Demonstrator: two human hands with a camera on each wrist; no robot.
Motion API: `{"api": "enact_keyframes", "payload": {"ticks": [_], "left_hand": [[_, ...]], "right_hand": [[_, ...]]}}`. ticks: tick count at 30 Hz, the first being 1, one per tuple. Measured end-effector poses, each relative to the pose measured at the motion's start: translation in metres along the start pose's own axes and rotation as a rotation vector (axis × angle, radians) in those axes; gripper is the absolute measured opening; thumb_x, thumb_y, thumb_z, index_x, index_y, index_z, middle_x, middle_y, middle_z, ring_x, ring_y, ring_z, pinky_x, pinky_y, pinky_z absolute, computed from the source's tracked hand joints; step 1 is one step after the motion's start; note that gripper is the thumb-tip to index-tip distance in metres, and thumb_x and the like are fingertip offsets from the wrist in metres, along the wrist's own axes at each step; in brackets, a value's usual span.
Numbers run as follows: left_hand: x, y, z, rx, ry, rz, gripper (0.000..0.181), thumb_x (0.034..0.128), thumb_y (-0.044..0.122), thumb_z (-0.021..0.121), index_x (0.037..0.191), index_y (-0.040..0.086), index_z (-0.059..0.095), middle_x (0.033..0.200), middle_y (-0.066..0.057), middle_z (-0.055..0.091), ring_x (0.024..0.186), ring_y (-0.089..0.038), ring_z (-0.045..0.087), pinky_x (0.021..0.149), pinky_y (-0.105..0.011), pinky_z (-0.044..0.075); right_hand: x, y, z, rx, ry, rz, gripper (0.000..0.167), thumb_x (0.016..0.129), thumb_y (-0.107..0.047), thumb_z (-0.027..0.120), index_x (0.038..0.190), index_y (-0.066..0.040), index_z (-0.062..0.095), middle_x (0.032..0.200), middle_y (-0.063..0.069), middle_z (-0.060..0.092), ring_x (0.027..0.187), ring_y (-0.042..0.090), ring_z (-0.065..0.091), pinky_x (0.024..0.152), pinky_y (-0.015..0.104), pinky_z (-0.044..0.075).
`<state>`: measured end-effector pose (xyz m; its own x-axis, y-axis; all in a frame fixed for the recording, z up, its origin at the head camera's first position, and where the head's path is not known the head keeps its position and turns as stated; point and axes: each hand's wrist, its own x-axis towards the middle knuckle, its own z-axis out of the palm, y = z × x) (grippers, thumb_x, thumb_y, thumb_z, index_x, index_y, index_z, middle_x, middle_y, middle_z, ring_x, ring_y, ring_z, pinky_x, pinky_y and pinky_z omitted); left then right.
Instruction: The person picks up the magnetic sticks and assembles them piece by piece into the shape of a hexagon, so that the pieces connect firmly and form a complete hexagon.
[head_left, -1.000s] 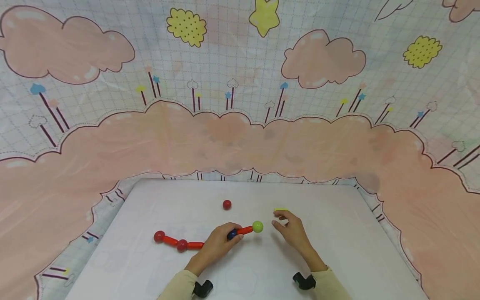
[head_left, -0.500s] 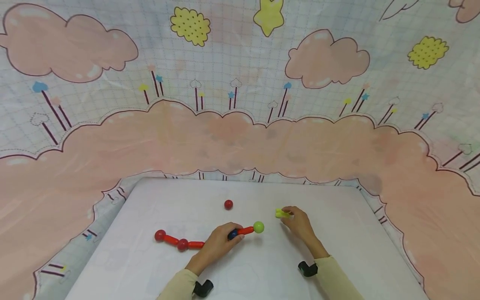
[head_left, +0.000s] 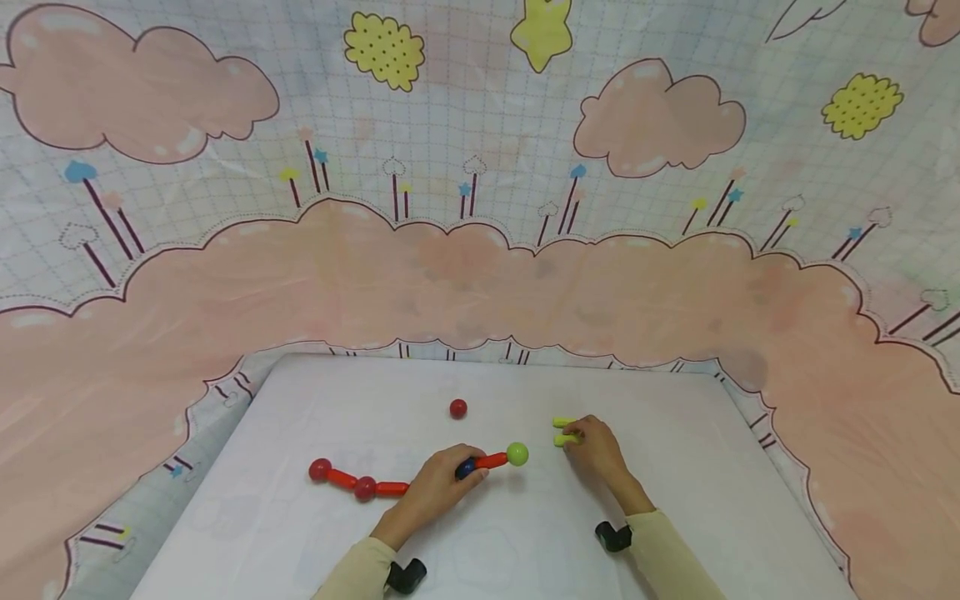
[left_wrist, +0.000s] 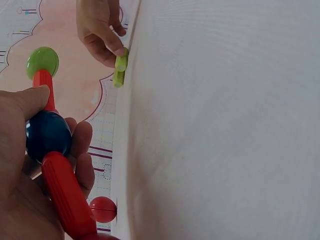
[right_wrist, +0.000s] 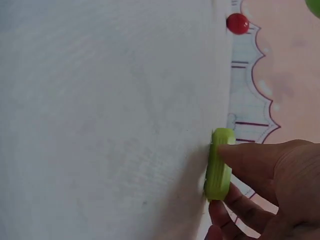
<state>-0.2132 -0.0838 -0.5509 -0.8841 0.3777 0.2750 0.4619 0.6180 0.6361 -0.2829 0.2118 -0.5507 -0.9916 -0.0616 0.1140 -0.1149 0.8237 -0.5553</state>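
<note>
My left hand (head_left: pixel 435 487) grips a chain at its blue ball (left_wrist: pixel 48 136); red rods (left_wrist: pixel 68 194) join on both sides, and a green ball (head_left: pixel 517 454) forms its right end. Red balls (head_left: pixel 320 470) and rods make up the chain's left part. Two yellow-green rods lie close together right of the chain, a far one (head_left: pixel 562 422) and a nearer one (head_left: pixel 564 440). My right hand (head_left: pixel 600 457) has its thumb and fingers on the nearer rod, seen lengthwise in the right wrist view (right_wrist: pixel 219 164).
A loose red ball (head_left: pixel 458 408) sits on the white table (head_left: pixel 360 392) beyond the chain. Patterned cloth (head_left: pixel 450 283) with clouds hangs behind and around the table. Black devices (head_left: pixel 407 577) are strapped at both wrists.
My right hand has moved onto the yellow-green rods and its fingers have closed in; the two rods now show apart. My left hand keeps its hold on the chain.
</note>
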Motion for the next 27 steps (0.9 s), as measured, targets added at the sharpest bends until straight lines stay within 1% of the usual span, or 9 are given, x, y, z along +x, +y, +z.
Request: {"api": "enact_keyframes", "payload": {"ticks": [5,10,14,19,27], "left_hand": [[0.000,0.000,0.001,-0.002,0.000,-0.002,0.028,0.0949,0.036,0.064,0.118,0.021,0.066,0.107,0.010,0.067,0.092,-0.005,0.057,0.088,-0.030,0.053],[0.001,0.000,0.001,0.001,0.000,-0.007,0.028,0.0951,0.037,0.063,0.118,0.021,0.065,0.108,0.010,0.067,0.093,-0.005,0.058,0.089,-0.032,0.053],[0.000,-0.001,0.000,-0.003,0.014,-0.001,0.028,0.0947,0.036,0.064,0.118,0.020,0.066,0.109,0.009,0.068,0.095,-0.007,0.059,0.090,-0.035,0.053],[-0.001,-0.001,-0.002,-0.017,0.015,-0.014,0.028,0.0941,0.034,0.065,0.118,0.020,0.066,0.109,0.008,0.068,0.095,-0.008,0.058,0.091,-0.037,0.053],[-0.001,-0.001,-0.003,-0.010,-0.004,-0.030,0.029,0.0944,0.034,0.065,0.119,0.019,0.065,0.108,0.008,0.068,0.094,-0.007,0.057,0.090,-0.034,0.052]], "right_hand": [[-0.006,0.003,0.000,0.028,-0.010,-0.001,0.019,0.083,-0.004,0.074,0.101,-0.007,0.072,0.111,0.013,0.070,0.110,0.033,0.062,0.096,0.050,0.048],[-0.014,-0.002,-0.005,0.078,-0.019,-0.026,0.021,0.084,-0.004,0.072,0.105,-0.008,0.072,0.115,0.013,0.070,0.115,0.034,0.061,0.099,0.051,0.047],[-0.021,-0.011,-0.010,0.105,0.000,-0.078,0.023,0.084,-0.004,0.074,0.106,-0.009,0.072,0.114,0.011,0.069,0.112,0.032,0.063,0.097,0.050,0.049],[-0.028,-0.023,-0.017,0.100,0.036,-0.148,0.024,0.083,-0.005,0.076,0.106,-0.011,0.072,0.110,0.007,0.070,0.104,0.024,0.064,0.094,0.045,0.050],[-0.043,-0.042,-0.027,0.113,0.041,-0.149,0.024,0.082,-0.007,0.077,0.105,-0.012,0.072,0.109,0.005,0.070,0.103,0.022,0.064,0.093,0.046,0.051]]}}
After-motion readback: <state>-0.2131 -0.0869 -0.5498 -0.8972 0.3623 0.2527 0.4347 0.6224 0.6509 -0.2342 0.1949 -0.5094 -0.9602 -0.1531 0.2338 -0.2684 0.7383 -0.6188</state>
